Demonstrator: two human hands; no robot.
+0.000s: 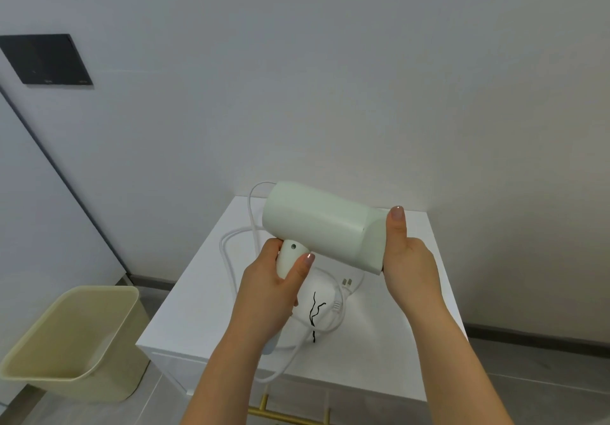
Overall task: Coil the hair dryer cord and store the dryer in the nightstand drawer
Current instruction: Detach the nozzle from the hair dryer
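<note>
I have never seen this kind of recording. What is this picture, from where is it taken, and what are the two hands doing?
There is no machine here. A person wears a camera on the head, so this single picture looks forward and down at that person's own bare hands. The left hand grips the handle of a pale hair dryer, and the right hand holds one end of its barrel, so the dryer is lifted above a white nightstand. On the nightstand lie the loose white cord, not yet coiled, its plug and a thin black tie. A gold drawer handle shows at the bottom edge; I cannot tell whether the drawer is open. A beige bin stands on the floor to the left.
</note>
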